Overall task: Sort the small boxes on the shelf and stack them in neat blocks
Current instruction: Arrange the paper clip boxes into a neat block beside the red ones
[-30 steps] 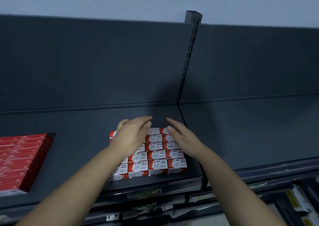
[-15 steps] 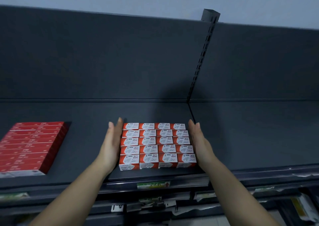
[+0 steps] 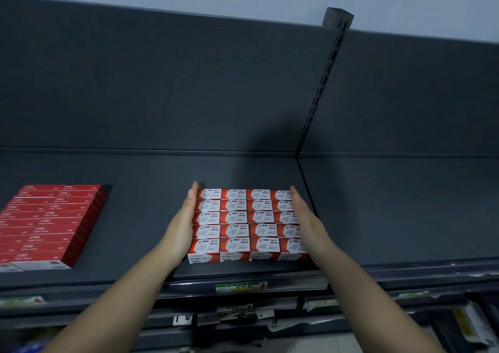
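Small boxes [image 3: 248,224] of paper clips sit as one tight block near the front edge of the shelf [image 3: 378,212], four across and five rows deep on the top layer. The left hand [image 3: 183,225] lies flat against the block's left side and the right hand [image 3: 305,223] flat against its right side. Fingers on both are straight and together, so they press and grip nothing.

The step looks like squaring the block. To do it well, both palms should push inward evenly and low enough to catch every layer, so no column skews or rides up. After that, the front row needs checking for a straight line.

The shelf holds one more lot: a stack of flat red packs [image 3: 46,225] well to the left, apart from the block. A slotted post [image 3: 324,88] divides the back panel just right of the boxes. A label [image 3: 240,288] sits on the shelf edge below. The lower shelf [image 3: 464,323] holds some wrapped goods, too dim to name.
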`<state>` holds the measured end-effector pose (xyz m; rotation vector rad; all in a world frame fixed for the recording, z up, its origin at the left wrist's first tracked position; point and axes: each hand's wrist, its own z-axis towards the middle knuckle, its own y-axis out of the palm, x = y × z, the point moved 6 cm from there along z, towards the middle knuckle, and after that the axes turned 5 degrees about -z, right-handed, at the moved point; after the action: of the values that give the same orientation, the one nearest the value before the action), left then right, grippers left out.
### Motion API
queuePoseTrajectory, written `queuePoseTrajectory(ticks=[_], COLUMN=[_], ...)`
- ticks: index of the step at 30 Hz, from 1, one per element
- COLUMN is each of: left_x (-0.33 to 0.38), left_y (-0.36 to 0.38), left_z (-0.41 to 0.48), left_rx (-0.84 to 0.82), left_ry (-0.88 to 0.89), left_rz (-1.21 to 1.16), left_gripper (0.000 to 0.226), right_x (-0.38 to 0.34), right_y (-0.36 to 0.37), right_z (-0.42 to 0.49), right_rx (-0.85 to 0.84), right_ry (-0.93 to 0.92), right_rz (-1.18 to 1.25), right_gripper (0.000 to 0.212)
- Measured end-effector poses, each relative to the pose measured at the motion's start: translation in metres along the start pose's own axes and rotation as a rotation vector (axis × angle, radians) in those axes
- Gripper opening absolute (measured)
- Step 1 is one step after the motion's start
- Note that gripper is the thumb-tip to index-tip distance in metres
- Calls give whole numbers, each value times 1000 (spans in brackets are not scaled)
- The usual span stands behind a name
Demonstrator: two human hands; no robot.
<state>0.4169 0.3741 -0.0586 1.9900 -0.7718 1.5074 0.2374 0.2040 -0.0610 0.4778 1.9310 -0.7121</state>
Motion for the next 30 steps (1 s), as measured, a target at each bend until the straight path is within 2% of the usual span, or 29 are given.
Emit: queuePoseTrajectory(ticks=[1, 3, 6, 7, 9, 12, 14, 17, 20, 30], left_x=[3, 4, 8, 10, 17, 16, 12, 8, 4, -1], left_y=[1, 0, -5, -7, -7, 1, 3, 4, 3, 5], left_z=[-2, -1, -2, -3, -7, -18, -26, -29, -26, -22], left_rx=[-8, -19, -17, -32, -144, -370, -424, -396, -352, -303], left_ry=[-3, 2, 37, 69, 226, 439, 483, 535, 539, 546], left_rz=[-23, -35, 61, 152, 486, 988, 1134, 1215, 1244, 1264], left_gripper=[46, 60, 66, 74, 91, 95, 98, 101, 103, 101], right_x=[-3, -9, -13, -15, -18, -25, -27, -23, -16, -14], right_y=[0, 2, 0, -2, -6, -3, 2, 8, 11, 10], right_z=[-2, -7, -9, -10, -12, -20, -27, -28, -23, -10], right_rx=[-3, -20, -46, -47, -51, -130, -174, -182, -173, -114], right_ry=[-15, -23, -88, -133, -254, -464, -589, -664, -665, -759], right_rz=[-12, -27, -128, -198, -368, -739, -991, -1222, -1317, -1248], right_gripper=[61, 60, 69, 74, 86, 94, 95, 98, 97, 87])
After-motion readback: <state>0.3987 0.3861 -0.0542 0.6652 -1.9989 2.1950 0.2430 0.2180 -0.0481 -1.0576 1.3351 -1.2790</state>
